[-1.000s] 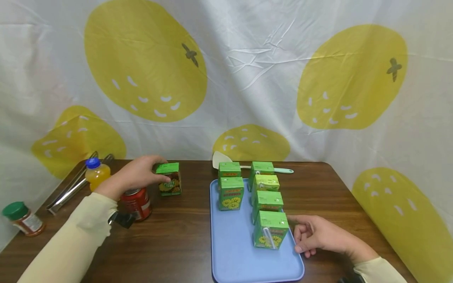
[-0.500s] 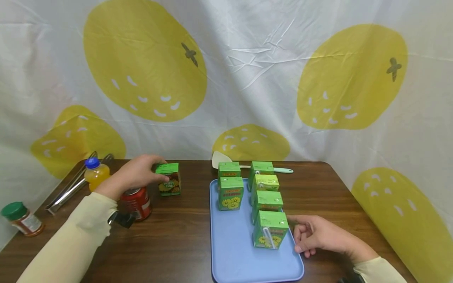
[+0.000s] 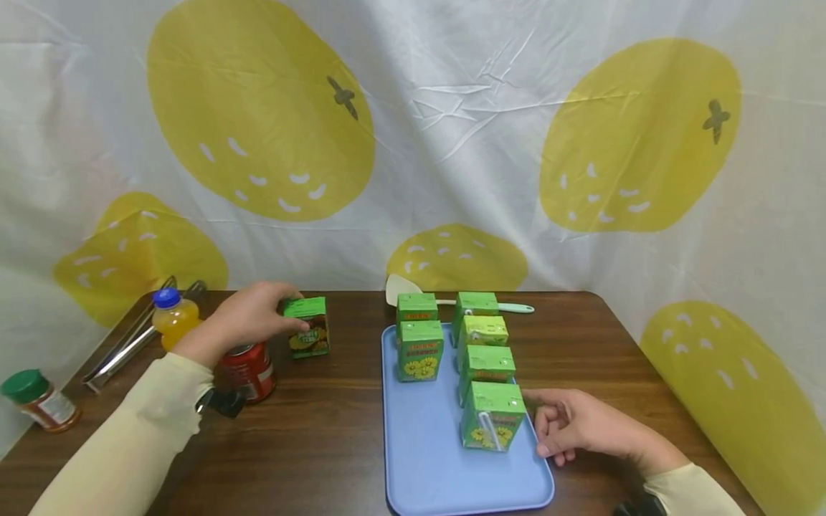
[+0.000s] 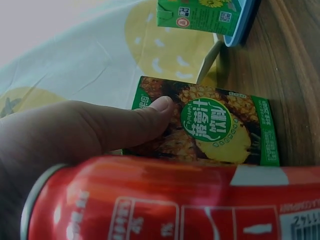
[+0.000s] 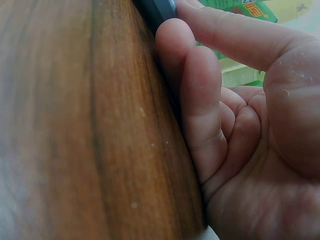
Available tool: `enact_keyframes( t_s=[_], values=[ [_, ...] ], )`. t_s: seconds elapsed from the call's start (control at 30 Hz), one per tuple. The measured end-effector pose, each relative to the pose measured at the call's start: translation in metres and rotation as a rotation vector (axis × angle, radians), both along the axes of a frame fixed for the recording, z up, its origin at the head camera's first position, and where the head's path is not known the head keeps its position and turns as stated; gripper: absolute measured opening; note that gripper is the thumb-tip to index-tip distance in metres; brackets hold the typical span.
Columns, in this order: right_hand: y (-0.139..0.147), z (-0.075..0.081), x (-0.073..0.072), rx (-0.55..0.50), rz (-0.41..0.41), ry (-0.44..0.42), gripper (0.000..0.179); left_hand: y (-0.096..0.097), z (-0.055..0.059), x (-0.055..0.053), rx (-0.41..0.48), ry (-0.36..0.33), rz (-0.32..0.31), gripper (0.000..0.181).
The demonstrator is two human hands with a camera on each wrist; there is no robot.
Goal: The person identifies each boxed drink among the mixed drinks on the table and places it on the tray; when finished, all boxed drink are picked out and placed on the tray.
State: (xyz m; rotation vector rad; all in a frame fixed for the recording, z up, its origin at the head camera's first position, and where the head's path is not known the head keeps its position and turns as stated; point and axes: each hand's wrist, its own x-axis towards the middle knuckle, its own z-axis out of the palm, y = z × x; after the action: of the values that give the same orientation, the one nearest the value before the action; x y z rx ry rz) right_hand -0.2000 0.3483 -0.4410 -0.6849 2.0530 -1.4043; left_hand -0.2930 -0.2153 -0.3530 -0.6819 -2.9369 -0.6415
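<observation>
My left hand (image 3: pixel 254 314) grips a green-topped pineapple juice carton (image 3: pixel 312 337) that stands upright on the table at the left of the tray. In the left wrist view, the thumb lies against the printed pineapple side of the carton (image 4: pixel 235 135). A red drink can (image 3: pixel 257 373) stands below that hand, nearer the person. My right hand (image 3: pixel 584 428) pinches the right rim of the blue tray (image 3: pixel 439 476), thumb above and fingers curled at the side. On the tray, green chrysanthemum drink cartons (image 3: pixel 421 356) stand in two rows; the nearest right carton (image 3: pixel 476 432) has a straw on its front.
A spatula (image 3: pixel 516 309) lies behind the tray. At the left stand an orange juice bottle (image 3: pixel 177 320) with a blue cap and a green-lidded spice jar (image 3: pixel 50 407). Metal tongs (image 3: pixel 122 358) lie beside the bottle. A fruit-printed cloth (image 3: pixel 426 179) hangs behind the table (image 3: pixel 323 444).
</observation>
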Motion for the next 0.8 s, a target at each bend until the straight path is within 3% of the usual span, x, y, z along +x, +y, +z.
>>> enact_keyframes(
  t_s=[0.37,0.8],
  values=[
    [0.000,-0.001,-0.001,0.004,0.000,0.000,0.092,0.011,-0.001,0.004,-0.026,0.059,-0.028,0.033],
    [0.000,0.000,0.000,-0.001,0.004,0.000,0.092,0.031,0.007,0.021,0.023,0.097,-0.052,0.039]
  ],
)
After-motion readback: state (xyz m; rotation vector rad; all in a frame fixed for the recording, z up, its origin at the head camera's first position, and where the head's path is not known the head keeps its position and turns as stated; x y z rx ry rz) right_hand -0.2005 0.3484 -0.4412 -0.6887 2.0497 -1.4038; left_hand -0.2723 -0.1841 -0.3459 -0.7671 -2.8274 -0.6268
